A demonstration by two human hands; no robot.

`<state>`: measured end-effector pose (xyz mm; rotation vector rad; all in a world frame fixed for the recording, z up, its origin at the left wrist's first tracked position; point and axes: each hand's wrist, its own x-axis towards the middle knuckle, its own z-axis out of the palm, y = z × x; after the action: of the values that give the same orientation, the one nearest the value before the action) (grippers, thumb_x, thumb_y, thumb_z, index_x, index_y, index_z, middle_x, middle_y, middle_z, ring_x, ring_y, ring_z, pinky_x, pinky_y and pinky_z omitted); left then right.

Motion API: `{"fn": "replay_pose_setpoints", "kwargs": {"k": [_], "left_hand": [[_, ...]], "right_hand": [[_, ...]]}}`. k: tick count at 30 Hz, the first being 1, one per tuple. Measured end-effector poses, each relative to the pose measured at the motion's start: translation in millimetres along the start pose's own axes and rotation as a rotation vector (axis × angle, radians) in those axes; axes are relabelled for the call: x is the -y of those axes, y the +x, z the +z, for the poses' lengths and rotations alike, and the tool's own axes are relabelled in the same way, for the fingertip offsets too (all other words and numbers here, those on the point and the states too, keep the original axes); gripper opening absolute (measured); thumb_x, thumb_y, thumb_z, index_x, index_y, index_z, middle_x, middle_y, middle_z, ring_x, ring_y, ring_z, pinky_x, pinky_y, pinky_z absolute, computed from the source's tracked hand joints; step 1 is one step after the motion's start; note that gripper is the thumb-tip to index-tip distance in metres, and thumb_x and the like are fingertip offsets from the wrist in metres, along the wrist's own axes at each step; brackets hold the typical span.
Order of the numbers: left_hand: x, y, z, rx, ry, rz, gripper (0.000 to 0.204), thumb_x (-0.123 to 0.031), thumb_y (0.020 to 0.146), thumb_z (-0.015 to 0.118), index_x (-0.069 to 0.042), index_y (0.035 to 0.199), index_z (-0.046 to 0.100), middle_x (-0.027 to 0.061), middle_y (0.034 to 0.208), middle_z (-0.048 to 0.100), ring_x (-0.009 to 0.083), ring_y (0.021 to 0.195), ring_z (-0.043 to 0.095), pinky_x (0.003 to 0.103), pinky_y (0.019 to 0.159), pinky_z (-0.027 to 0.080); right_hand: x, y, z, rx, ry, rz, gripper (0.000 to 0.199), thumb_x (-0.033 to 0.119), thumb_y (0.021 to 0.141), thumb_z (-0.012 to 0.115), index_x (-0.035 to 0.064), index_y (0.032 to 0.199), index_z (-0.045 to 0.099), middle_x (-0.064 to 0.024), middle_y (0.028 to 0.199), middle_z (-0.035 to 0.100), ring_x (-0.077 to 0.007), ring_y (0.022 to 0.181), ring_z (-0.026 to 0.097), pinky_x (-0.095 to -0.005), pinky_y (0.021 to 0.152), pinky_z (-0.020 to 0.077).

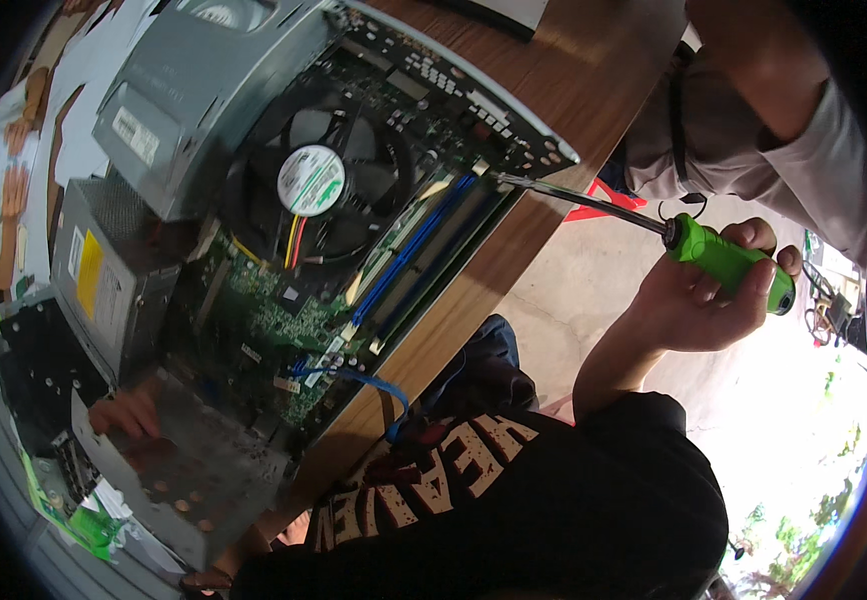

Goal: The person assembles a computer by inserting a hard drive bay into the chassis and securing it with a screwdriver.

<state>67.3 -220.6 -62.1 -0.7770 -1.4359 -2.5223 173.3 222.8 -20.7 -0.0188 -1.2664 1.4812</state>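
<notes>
My right hand [724, 295] is closed around the green handle of a screwdriver [609, 207]. Its long metal shaft points left, and the tip is at the rim of an opened computer case, near the ends of the memory slots [419, 245]. Inside the case are a green circuit board [279, 300] and a round black cooling fan [339, 135] with a white centre label. My left hand [239, 562] shows only in part at the lower edge, by the case's bare metal panel [219, 480]; its fingers are hidden. A hand shape appears on that shiny panel, perhaps a reflection.
A grey power supply [119, 270] and a grey metal drive cage [194, 90] flank the fan. A blue cable [369, 378] hangs over the wooden table's edge [524, 240]. Another person's arm [769, 65] is at upper right; other hands [16, 190] are at far left.
</notes>
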Motion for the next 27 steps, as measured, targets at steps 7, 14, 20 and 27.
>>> {"fn": "replay_pose_setpoints", "kwargs": {"k": [7,14,20,27], "left_hand": [[-9.4,14.1,26.1,0.104,0.357,-0.174,0.031,-0.028,0.082,0.059,-0.004,0.09,0.04,0.0044,0.062,0.045,0.0135,0.047,0.043,0.026,0.046,0.034],[-15.3,20.2,52.7,0.078,0.583,-0.245,0.031,-0.033,0.089,0.048,-0.005,0.08,0.038,0.0056,0.055,0.042,0.0126,0.045,0.04,0.027,0.044,0.029],[-14.1,18.3,44.3,0.133,0.66,-0.281,0.029,-0.035,0.089,0.047,-0.009,0.079,0.039,0.0035,0.055,0.041,0.0128,0.043,0.039,0.027,0.043,0.031],[-23.9,10.4,20.2,-0.014,0.485,-0.398,0.035,-0.027,0.081,0.057,-0.002,0.059,0.047,0.0129,0.05,0.049,0.0221,0.042,0.047,0.033,0.041,0.033]], "right_hand": [[2.0,10.6,11.1,0.164,-0.155,-0.037,0.036,0.018,0.085,0.048,0.009,0.11,0.024,-0.0142,0.085,0.053,-0.0135,0.055,0.054,-0.0201,0.051,0.0459],[-4.3,4.7,38.2,0.354,-0.052,0.012,0.052,0.002,0.073,0.069,0.0113,0.103,0.026,-0.0183,0.086,0.058,-0.0199,0.061,0.058,-0.025,0.049,0.048],[-25.1,12.1,54.7,0.652,-0.066,-0.15,0.043,0.009,0.08,0.061,0.014,0.106,0.027,-0.0171,0.089,0.052,-0.0138,0.044,0.045,-0.0218,0.037,0.039],[-33.0,18.9,63.7,0.719,-0.059,-0.135,0.05,0.006,0.077,0.066,0.0138,0.107,0.028,-0.0172,0.091,0.053,-0.0131,0.043,0.042,-0.0216,0.037,0.0385]]}}
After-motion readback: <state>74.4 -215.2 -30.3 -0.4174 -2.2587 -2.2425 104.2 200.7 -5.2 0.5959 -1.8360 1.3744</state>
